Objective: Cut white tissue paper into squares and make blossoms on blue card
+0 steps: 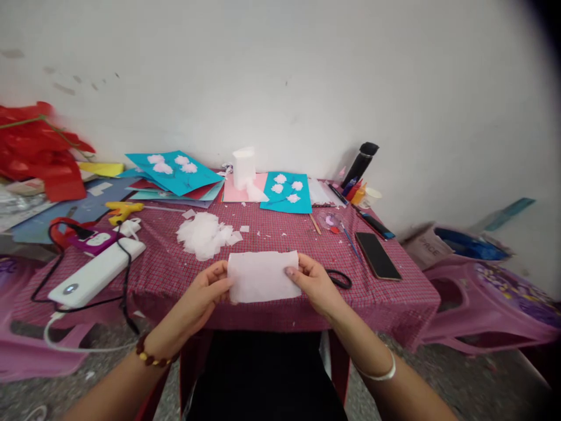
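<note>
A folded, rectangular sheet of thin white tissue paper [263, 278] is stretched between my two hands, above the table's front edge. My left hand [213, 287] pinches its left end between thumb and fingers. At the other end, my right hand [313, 282] grips it with the thumb on top. Beyond the left hand lies a heap of cut white tissue pieces [204, 235]. Black-handled scissors [340, 279] rest beside my right hand, their blades hidden. Farther back stands a white tissue roll or stack [244, 168] with a loose end trailing down.
Blue cards with white flowers [287, 193] lie at the back. At left are a yellow glue gun [123, 211], a white power bank [96, 273] and cables. A phone [377, 255], a paintbrush [352, 241], a black bottle [360, 164] and glue tubes are at right.
</note>
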`<state>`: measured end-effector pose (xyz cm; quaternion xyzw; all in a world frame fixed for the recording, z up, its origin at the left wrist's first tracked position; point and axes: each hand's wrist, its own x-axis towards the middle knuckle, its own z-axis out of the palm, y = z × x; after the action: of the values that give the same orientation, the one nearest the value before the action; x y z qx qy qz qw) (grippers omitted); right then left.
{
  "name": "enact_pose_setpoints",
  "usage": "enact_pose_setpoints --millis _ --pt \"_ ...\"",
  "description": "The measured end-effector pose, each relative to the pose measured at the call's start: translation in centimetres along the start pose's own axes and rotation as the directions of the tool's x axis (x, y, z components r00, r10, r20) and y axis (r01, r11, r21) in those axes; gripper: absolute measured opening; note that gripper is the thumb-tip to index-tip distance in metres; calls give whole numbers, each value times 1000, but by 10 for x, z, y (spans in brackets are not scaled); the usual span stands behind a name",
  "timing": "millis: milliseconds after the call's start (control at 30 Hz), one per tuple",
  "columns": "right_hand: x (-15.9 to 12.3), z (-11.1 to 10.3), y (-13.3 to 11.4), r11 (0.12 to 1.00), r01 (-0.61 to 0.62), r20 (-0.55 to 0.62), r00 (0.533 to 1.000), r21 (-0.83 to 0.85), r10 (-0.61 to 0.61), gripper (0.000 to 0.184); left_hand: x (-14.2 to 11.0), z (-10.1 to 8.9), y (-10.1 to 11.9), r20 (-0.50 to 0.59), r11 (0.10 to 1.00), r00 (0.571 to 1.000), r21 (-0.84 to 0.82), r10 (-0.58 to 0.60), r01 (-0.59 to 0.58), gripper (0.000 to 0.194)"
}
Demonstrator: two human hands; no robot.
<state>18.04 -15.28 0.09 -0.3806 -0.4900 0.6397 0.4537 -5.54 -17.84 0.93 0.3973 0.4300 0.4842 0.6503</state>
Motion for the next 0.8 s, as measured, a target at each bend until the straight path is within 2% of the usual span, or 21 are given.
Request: enact_pose_setpoints --millis 200,400,600,800 --pt "-12 -3 -4 1000 17 35 999 -16 -17 31 -7 9 0 -69 999 997 22 26 -25 19" --pt "-15 -6 -1 999 9 15 1000 -33 -9 28 -8 8 -2 -126 999 992 17 32 -30 13" --pt "-13 -7 3 999 -18 -6 1000 -30 18 25 -8 12 0 -92 999 995 -39 -41 38 23" --pt "-10 -4 5 998 -51 4 999 48 51 27 -8 9 -3 -127 996 991 -79 -48 38 27"
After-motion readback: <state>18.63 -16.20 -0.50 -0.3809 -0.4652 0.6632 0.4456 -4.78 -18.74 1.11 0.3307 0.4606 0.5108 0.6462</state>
